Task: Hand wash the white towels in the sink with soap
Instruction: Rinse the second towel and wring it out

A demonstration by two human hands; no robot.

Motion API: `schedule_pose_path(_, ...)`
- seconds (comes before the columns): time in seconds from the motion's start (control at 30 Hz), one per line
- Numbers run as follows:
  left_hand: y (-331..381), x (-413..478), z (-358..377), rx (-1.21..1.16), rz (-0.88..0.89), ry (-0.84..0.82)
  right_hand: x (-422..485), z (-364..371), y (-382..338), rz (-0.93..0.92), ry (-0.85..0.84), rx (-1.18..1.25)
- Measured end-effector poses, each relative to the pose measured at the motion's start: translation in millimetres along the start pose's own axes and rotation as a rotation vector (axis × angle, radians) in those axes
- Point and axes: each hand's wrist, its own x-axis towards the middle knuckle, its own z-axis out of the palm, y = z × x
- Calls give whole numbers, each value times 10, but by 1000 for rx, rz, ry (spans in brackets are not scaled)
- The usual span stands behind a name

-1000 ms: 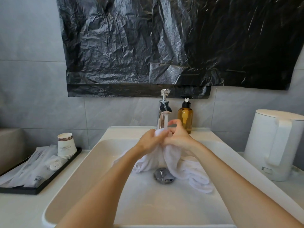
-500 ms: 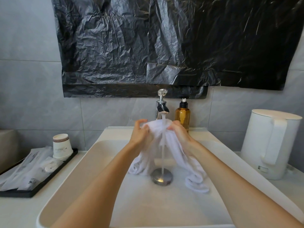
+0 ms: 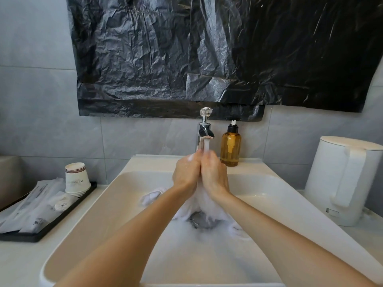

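Observation:
My left hand [image 3: 186, 172] and my right hand [image 3: 214, 175] are pressed side by side under the chrome faucet [image 3: 204, 131], both gripping a bunched white towel [image 3: 154, 196]. Water runs from the spout onto my knuckles. The wet towel hangs down between my wrists into the white sink [image 3: 87, 220] and spreads around the metal drain [image 3: 204, 219], partly hiding it. An amber soap pump bottle [image 3: 230, 147] stands on the sink ledge just right of the faucet.
A white electric kettle [image 3: 342, 179] stands on the counter to the right of the sink. On the left counter, a black tray [image 3: 41, 230] holds stacked paper cups [image 3: 76, 179] and wrapped sachets. Black plastic sheeting [image 3: 207, 52] covers the wall above.
My hands were spread apart holding the towel open under the stream. They have come together and squeezed the towel into a bunch, lower over the drain.

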Motion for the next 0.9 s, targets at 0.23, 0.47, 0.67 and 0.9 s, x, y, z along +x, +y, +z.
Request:
schedule_pose_path(0.23,-33,-26,-118,676,117,-9,74,-138,217,-365,-90,-475)
schedule_pose_path(0.47,17,-34,-170,465,232,54,101,-214,252,34,-393,15)
schedule_pose_path(0.67,89,84,-339,259,82,283,84,-306,420,327,-896,-289)
schedule_pose_path(0.9,-51,247,-450,599,-3,182,320,-404,40,112,-226,270)
